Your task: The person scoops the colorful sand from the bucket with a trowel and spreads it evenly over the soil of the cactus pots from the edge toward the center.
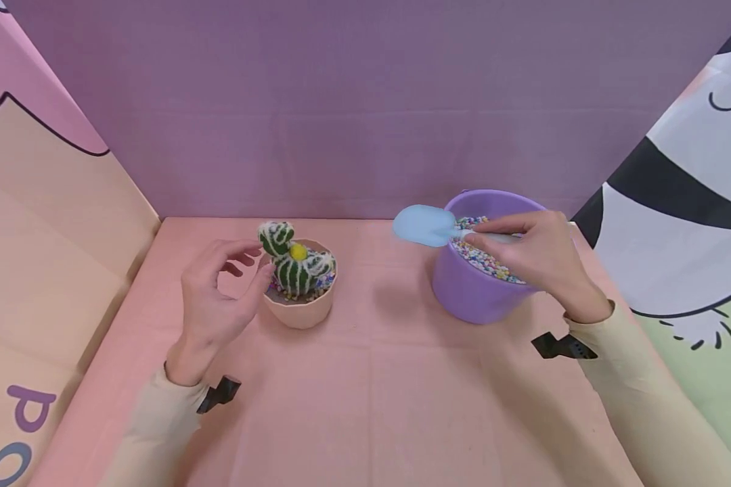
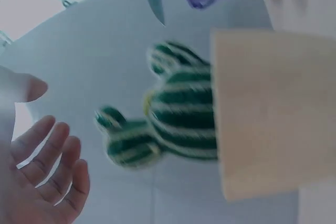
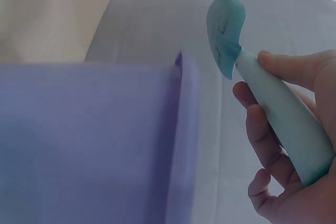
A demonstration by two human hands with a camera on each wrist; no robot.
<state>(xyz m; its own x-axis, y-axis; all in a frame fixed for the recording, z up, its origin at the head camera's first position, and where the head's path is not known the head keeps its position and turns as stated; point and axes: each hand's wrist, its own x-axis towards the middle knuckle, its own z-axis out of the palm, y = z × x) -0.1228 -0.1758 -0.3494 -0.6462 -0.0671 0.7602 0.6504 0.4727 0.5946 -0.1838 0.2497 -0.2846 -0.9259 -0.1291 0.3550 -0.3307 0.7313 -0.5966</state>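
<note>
Right hand above purple bucket, pinching blue scoop, left hand (fingers loosely spread) beside potted cactus

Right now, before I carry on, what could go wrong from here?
The right hand grips the pale-blue scoop above the round purple bucket; lowering it might knock the two together and scatter the small multicoloured beads inside. The left hand is close beside the green, white-striped cactus, so a careless move could tip its peach-coloured round pot.

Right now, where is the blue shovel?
In the head view, the shovel is right of centre, held in the right hand above the purple bucket, blade jutting left.
</note>
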